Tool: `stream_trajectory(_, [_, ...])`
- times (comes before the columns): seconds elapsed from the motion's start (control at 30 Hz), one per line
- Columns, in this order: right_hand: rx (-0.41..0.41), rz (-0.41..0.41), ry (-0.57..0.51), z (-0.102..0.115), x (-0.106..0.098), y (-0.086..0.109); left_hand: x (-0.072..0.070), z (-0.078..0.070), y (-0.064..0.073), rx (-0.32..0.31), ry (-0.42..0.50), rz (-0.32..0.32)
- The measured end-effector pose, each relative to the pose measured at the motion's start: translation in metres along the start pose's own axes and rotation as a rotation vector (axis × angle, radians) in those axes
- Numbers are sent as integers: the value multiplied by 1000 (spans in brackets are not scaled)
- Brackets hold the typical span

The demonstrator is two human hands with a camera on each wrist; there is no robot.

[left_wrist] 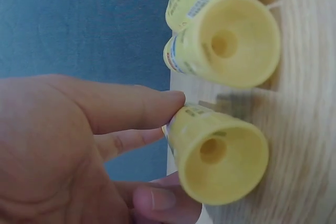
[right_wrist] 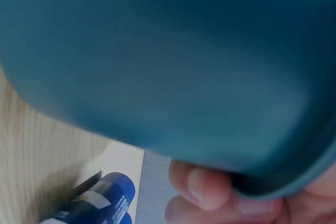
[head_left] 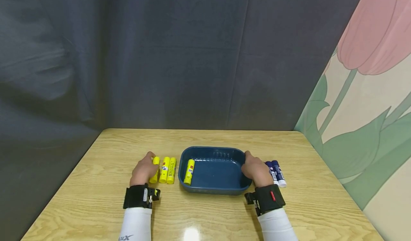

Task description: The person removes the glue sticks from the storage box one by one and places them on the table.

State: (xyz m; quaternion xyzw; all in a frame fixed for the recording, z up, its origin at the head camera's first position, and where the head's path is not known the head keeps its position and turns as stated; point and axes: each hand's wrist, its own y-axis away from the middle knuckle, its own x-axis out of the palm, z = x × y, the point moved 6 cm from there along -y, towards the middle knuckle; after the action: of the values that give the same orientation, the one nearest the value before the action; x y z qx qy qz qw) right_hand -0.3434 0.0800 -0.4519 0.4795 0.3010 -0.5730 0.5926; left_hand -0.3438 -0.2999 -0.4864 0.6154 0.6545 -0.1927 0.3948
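My left hand (head_left: 144, 170) pinches a yellow glue stick (left_wrist: 226, 169) between thumb and fingers. In the left wrist view its hollow end faces the camera, close to the wooden tabletop. Just right of it, two more yellow glue sticks (head_left: 168, 170) lie side by side. A dark blue rectangular dish (head_left: 213, 190) stands in the middle, with one yellow glue stick (head_left: 189, 172) lying inside along its left wall. My right hand (head_left: 257, 170) grips the dish's right rim, fingers curled under its edge in the right wrist view.
Two dark blue and white glue sticks (head_left: 278, 174) lie on the table to the right of my right hand. The wooden table (head_left: 205, 216) ends at a dark curtain (head_left: 192, 73) behind. A flower-patterned wall (head_left: 363, 134) borders the right side.
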Motion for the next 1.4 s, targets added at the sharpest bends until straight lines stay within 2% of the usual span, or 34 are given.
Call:
stream_trajectory(0.33, [-5, -2, 9, 0, 0, -1, 5, 0, -4, 24, 22, 7])
stream_trajectory(0.6, [0, -6, 10, -1, 1, -2, 1, 0, 1, -25, 56, 28])
stream_trajectory(0.77, [4, -4, 5, -1, 2, -2, 2, 1, 3, -28, 62, 44])
stream_trajectory(1.4, [-2, -4, -2, -1, 1, -2, 1, -2, 3, 5, 59, 15])
